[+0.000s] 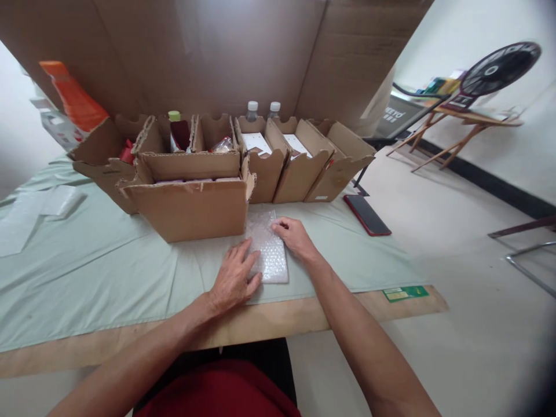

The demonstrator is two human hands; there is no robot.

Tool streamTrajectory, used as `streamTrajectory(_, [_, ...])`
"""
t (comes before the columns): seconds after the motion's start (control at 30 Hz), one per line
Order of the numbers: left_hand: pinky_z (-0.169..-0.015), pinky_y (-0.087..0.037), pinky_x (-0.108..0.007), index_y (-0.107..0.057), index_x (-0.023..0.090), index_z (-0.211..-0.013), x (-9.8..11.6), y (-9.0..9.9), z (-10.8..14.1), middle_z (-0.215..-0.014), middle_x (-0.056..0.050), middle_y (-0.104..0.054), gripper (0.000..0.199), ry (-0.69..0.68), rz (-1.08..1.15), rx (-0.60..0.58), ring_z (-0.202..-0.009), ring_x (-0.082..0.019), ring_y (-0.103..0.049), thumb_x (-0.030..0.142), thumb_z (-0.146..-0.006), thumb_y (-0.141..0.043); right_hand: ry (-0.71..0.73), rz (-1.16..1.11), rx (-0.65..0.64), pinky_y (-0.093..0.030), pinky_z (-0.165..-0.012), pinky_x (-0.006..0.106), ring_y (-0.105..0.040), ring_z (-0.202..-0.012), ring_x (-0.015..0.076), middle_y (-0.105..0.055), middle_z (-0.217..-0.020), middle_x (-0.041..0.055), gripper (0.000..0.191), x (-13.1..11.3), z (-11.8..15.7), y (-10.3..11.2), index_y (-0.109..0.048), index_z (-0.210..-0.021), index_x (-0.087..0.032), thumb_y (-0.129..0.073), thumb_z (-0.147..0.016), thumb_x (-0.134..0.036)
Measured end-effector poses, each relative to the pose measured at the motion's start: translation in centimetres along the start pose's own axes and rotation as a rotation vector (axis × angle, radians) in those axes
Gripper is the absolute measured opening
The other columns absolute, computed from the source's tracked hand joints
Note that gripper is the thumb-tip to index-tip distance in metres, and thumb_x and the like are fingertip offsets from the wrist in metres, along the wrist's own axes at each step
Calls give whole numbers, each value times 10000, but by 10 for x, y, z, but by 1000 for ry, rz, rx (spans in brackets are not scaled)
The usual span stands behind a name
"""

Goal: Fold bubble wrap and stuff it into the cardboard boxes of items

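A clear bubble wrap pouch (273,260) lies flat on the pale green cloth, close to the table's front edge. My left hand (234,273) rests on its left side with the fingers spread. At the pouch's upper right edge, my right hand (294,236) pinches the bubble wrap between thumb and forefinger. Whether anything is inside the pouch I cannot tell. Just beyond my left hand stands a wide cardboard box (195,211), with purplish items barely showing over its front wall.
Several open cardboard bins (260,174) stand in a row behind, before a tall cardboard panel (208,58). A phone (367,215) lies at the right edge. Plastic sheets (26,217) lie at left, an orange bottle (73,98) behind. A fan (495,72) stands farther right.
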State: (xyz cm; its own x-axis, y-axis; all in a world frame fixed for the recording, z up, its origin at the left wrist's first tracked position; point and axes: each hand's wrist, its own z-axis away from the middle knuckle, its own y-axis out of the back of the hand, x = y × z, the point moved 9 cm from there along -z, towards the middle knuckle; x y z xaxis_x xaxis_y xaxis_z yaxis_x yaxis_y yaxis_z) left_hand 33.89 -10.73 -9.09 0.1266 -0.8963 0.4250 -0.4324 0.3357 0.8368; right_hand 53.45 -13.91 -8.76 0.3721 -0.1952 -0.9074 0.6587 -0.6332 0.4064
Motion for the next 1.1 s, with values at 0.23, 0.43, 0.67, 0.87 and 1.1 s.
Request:
streamTrajectory(0.23, [-1087,-474,-576,-600,159,-1309,1,21,2,-1524,-232,-493,416,-28,87,159,-1349,-372,-539,218,-897,-586,43,-42,10,-377,-650,288,-456,-654,140,-502,-669,-39,320,-14,10,9,-549,-716,-213,-670,-735,-508])
streamTrajectory(0.43, [-1185,-382,-562,-389,192,-1533,25,85,-12,-1579,-208,-450,738,-82,171,316,-1474,-350,-426,345,-880,-697,109,-4,-267,-419,-665,282,-522,-697,147,-604,-727,-10,271,-72,63,41,-627,-743,-199,-766,-791,-427])
streamTrajectory(0.67, [-712,-536,-315,-737,156,-962,37,54,-30,-845,-49,-737,373,265,841,-381,-767,-204,-677,505,-833,-716,245,119,-381,-450,-731,272,-567,-761,141,-642,-828,-20,118,-124,105,26,-638,-938,-218,-712,-854,-255])
streamTrajectory(0.87, [-595,-462,-219,-740,158,-861,14,88,-10,-731,-2,-681,271,472,1040,-196,-635,-117,-588,408,-773,-799,83,205,-487,-487,-771,297,-637,-847,190,-703,-941,12,263,-80,125,19,-671,-1072,-218,-717,-831,-314])
streamTrajectory(1.1, [-657,-548,-261,-763,165,-878,-14,134,20,-805,-54,-770,201,462,893,22,-717,-174,-695,359,-830,-739,182,136,-268,-493,-619,254,-639,-671,161,-677,-740,-10,187,-84,129,45,-692,-871,-216,-657,-915,-394])
